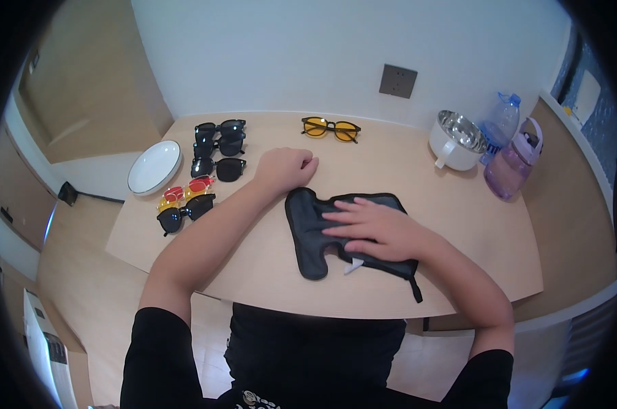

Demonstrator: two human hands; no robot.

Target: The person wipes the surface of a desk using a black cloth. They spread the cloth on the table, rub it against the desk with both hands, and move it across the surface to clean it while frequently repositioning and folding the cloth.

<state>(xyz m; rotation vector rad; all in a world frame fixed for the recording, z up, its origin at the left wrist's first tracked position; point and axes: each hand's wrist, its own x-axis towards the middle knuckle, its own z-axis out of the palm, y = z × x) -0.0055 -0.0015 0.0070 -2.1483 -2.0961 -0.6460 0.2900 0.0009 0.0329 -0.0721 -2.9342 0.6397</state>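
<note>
Curled into a fist, my left hand (288, 169) rests on the table just beyond a dark grey padded fabric piece (312, 235), and no object shows in it. The cloth has black edging, a T-shaped left end, a small white tag and a black loop at its near right corner. My right hand (380, 230) lies flat on this piece with its fingers spread, covering part of its middle and right side. Beyond my left fist, near the wall, sit glasses with yellow lenses (330, 128).
Several dark sunglasses (218, 169), plus red-lensed (189, 189) and yellow ones, line the left side of the table (254, 279). A white plate (155, 167) is at the left edge. At the right stand a white steel-lined cup (455, 146), a clear bottle (502, 119) and a purple bottle (511, 167).
</note>
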